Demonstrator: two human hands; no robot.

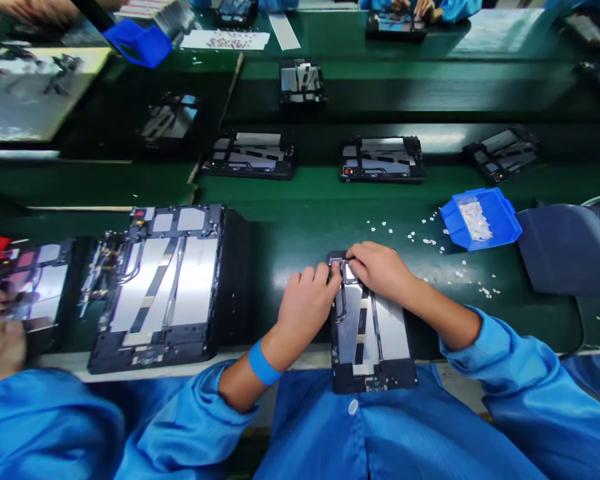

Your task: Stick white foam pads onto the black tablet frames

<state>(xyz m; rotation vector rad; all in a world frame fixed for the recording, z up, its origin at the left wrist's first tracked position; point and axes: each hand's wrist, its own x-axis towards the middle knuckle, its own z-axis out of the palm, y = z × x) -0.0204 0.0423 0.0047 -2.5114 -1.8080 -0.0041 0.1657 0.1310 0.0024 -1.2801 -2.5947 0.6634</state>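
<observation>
An opened tablet, with silver battery panels and dark ribbon strips, lies in front of me, its lower end jutting past the bench edge. My left hand, with a blue band at the wrist, is closed at the tablet's upper left edge, thumb on the frame. Across the upper right part lies my right hand, thumb and forefinger drawn together beside a small white square. Whatever sits between those fingertips is too small to make out.
Left of me stands a stack of opened tablets. A blue bin holds small white pieces; more lie scattered nearby. Further right is a dark grey device. Several opened tablets lie beyond. A co-worker's hands are far left.
</observation>
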